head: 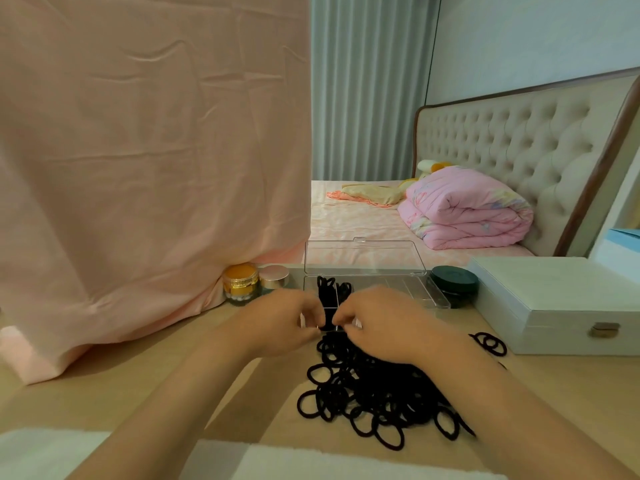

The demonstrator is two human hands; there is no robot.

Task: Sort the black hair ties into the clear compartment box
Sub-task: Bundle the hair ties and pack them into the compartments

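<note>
A light wooden tabletop (145, 375) fills the foreground, with a bed (363, 220), a folded pink quilt (464, 213) and a tufted headboard (512, 147) beyond its far edge, and grey-green curtains (367, 84) behind those. A pink cloth (145, 150) drapes down over the far left part of the tabletop; just beside its hem stand an amber jar (240, 282) and a small rose-gold-lidded jar (274, 276). Along the right edge sits a white latched case (550, 299), with a dark round tin (454, 284) between it and the clear compartment box (419, 289). That box lies near the middle of the far edge, its long axis running left to right and its lid (365, 257) standing open towards the bed; a few black ties already lie in its left compartments, stretched lengthwise towards the far edge. Both forearms reach forward from the near edge, palms down. The left hand (280, 323) and right hand (377, 323) meet close together at the box's near rim, fingertips pinched on a black tie between them. The loose pile of black hair ties (374, 393) spreads on the tabletop just under the right wrist, and a few stray loops (490, 344) lie beside the white case.
</note>
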